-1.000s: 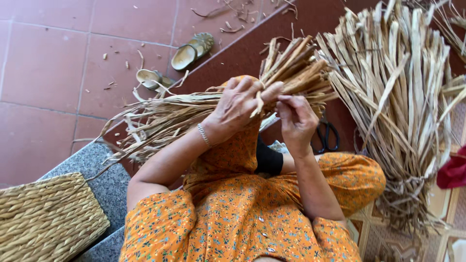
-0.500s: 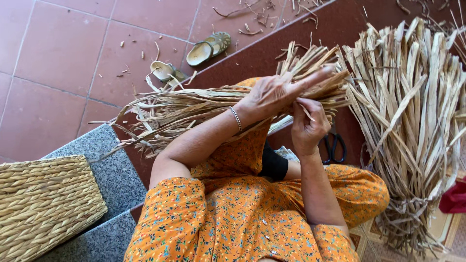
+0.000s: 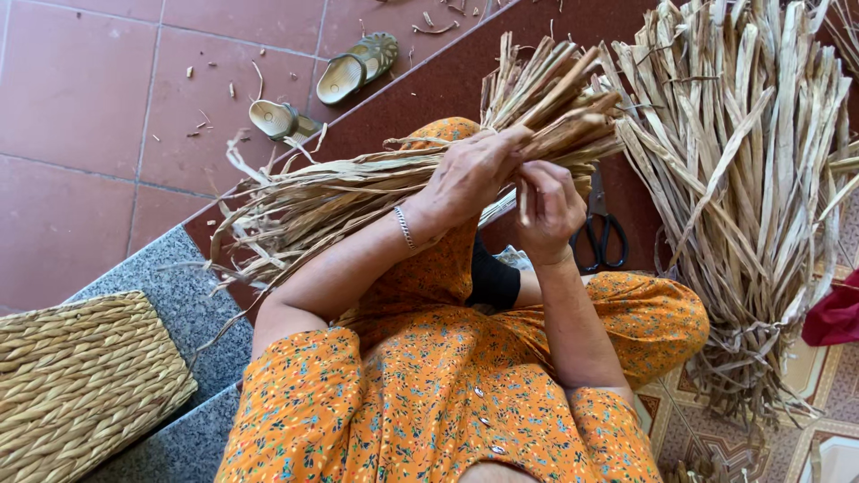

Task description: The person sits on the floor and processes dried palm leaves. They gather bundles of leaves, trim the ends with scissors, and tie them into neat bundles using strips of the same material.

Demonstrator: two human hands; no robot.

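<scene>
**Obs.: both hands on dried-leaf bundle**

Left hand (image 3: 470, 174) closed over the bundle of dried leaves (image 3: 358, 192), held crosswise above the lap. Right hand (image 3: 548, 207) beside it, fingers pinched on one strip (image 3: 523, 201). Scissors (image 3: 601, 234) on the dark red mat (image 3: 429, 89). Large loose sheaf (image 3: 752, 179) at right. Woven basket (image 3: 80, 385) lower left.

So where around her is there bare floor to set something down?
Bare red tiles lie left of the sandals, with only small scraps there. The dark red strip beyond the held bundle is partly free. It is crowded right of the scissors, where the big fibre pile spreads.
</scene>
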